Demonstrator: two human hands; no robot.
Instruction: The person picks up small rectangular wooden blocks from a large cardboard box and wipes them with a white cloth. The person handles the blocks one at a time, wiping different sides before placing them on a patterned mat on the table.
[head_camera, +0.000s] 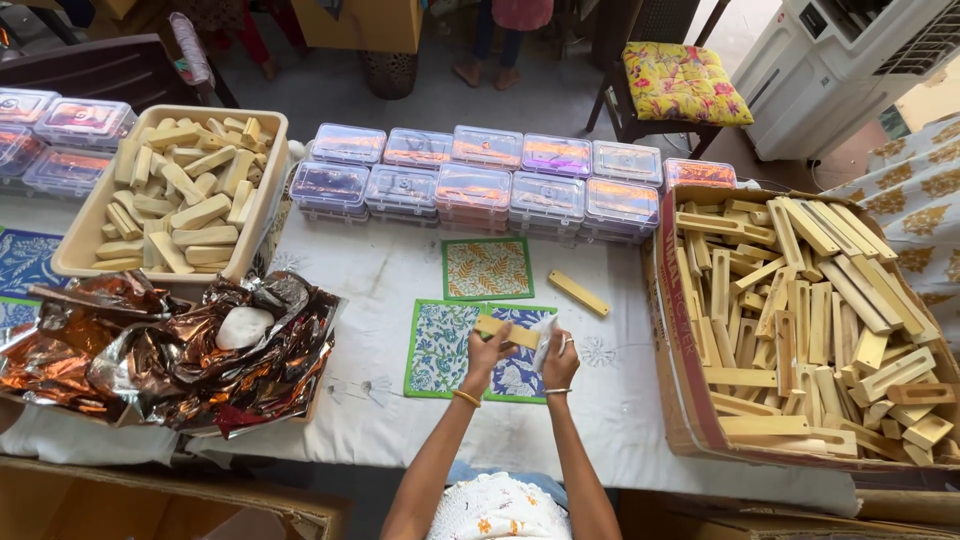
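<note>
From the head camera, the left hand (487, 352) had its grip closed on a pale wooden block (507, 332), held just above a blue floral card (455, 350) on the table (620, 400). The right hand (560, 362) pinched a small white cloth (545, 338) against the block's right end. Beyond the grip lay a loose wooden strip (578, 293); well to its right stood a cardboard box (675, 380) of wooden pieces.

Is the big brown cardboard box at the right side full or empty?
Nearly full. The brown cardboard box holds a loose heap of pale wooden pieces reaching about to its rim.
</note>
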